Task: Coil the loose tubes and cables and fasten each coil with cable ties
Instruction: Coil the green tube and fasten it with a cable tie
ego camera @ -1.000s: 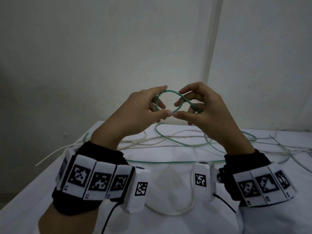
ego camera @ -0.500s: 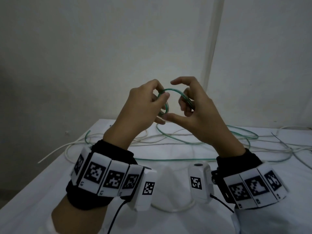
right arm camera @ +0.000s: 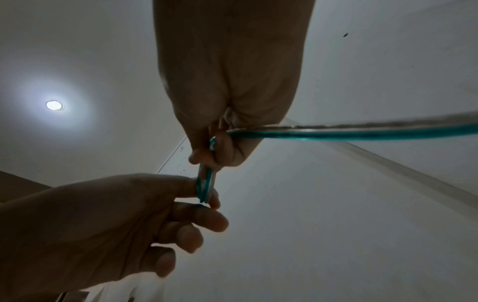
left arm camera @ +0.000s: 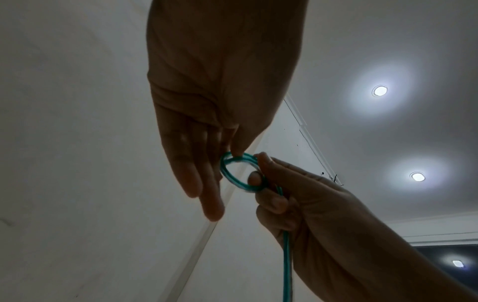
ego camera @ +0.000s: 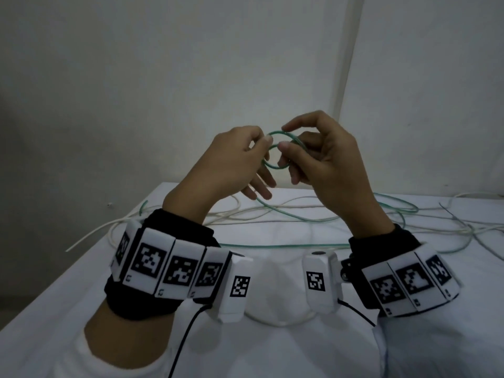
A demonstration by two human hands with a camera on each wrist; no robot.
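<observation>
While pinched by both hands (ego camera: 275,159), green tube (ego camera: 274,166) seemingly midair.

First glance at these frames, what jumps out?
The small coil of translucent green plastic tube, held up in mid-air between the left hand and the right hand, each pinching one side. Behind it, loose white cables sprawl tangled with more green tube on the white table.

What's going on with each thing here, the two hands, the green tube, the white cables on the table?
green tube: partly wound into a small coil held in the air, the rest trailing loose on the table, no tie on it.
left hand: pinches the coil's left side.
right hand: pinches the coil's right side.
white cables: loose, uncoiled on the table.
table: covered in white cloth.
</observation>
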